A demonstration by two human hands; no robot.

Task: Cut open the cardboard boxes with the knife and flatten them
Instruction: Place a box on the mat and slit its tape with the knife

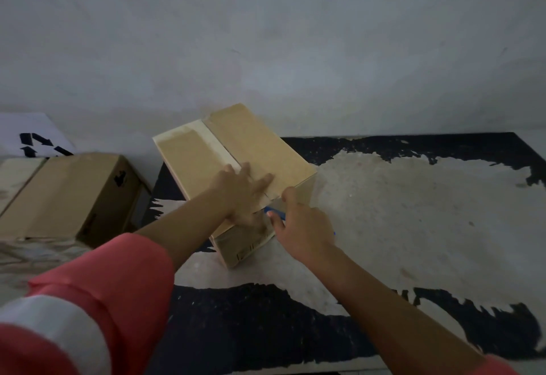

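Observation:
A closed cardboard box (206, 150) stands on the worn table (413, 212), its top flaps meeting at a taped seam. My left hand (239, 194) lies flat on the top near the seam's near end, fingers spread and straight. My right hand (298, 221) grips a blue-handled knife (273, 212) at the box's near right edge; the blade is hidden between my hands. A second cardboard box (74, 194) lies to the left.
A white sheet with black arrow marks (32, 138) leans at the far left behind the second box. The table has a black surface peeled to pale patches. A grey wall (266, 34) stands just behind the table.

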